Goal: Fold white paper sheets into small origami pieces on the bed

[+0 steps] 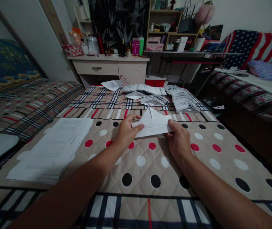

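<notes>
A white sheet of paper folded into a paper hat (152, 122), with a pointed top and a flat band below, is held just above the bed cover. My left hand (129, 128) pinches its left end, thumb on the near face. At the other end my right hand (177, 135) grips the band, thumb on top and fingers curled underneath. On the cover to the left lies a stack of printed sheets (55, 143). Beyond my hands are several folded papers: a small pile (154, 100), a long row (144, 89) and a fanned stack (182, 99).
The quilted bed cover (140, 178) has dots and plaid stripes. A single folded paper (112, 85) lies near its far edge. Behind stands a white dresser (98, 67) with bottles on top. A sofa (250, 79) is at the right, and a pale rounded object (0, 146) at the left.
</notes>
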Available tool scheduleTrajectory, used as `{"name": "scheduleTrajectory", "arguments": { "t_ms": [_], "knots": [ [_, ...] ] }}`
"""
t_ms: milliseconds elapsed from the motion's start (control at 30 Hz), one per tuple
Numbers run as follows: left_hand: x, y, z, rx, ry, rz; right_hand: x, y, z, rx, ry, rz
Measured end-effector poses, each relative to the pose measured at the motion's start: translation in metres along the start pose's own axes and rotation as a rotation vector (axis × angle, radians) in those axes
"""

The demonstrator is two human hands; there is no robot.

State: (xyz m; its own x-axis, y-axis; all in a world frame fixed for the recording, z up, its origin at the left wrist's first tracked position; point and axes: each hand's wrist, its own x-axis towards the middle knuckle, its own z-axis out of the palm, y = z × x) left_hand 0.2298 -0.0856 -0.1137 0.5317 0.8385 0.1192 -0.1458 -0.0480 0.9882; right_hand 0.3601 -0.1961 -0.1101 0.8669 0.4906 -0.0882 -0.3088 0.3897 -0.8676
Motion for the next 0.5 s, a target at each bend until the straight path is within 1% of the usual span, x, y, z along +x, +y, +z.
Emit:
{"name": "scheduleTrajectory", "arguments": {
  "t_ms": [67,133,200,233,367,500],
  "knots": [
    [0.0007,0.002,-0.0021,0.007,-0.044,-0.027,0.0005,0.0003,0.0001,0.014,0.009,-0.008],
    [-0.0005,0.0044,-0.0035,0.021,-0.089,-0.097,0.0013,0.0008,-0.0001,0.024,0.019,-0.013],
    [-0.002,0.0056,-0.0044,0.011,-0.112,-0.143,0.0023,0.0011,-0.0005,0.028,0.024,-0.018],
    [-0.0024,0.0055,-0.0046,0.001,-0.116,-0.145,0.0027,0.0011,-0.0008,0.031,0.026,-0.022],
    [-0.0011,0.003,-0.0057,-0.037,-0.091,-0.104,0.0036,-0.0001,-0.0023,0.032,0.004,-0.022],
    [0.003,0.003,-0.0106,-0.121,0.001,-0.127,0.0051,-0.0021,-0.0053,-0.008,-0.084,0.027]
  ]
}}
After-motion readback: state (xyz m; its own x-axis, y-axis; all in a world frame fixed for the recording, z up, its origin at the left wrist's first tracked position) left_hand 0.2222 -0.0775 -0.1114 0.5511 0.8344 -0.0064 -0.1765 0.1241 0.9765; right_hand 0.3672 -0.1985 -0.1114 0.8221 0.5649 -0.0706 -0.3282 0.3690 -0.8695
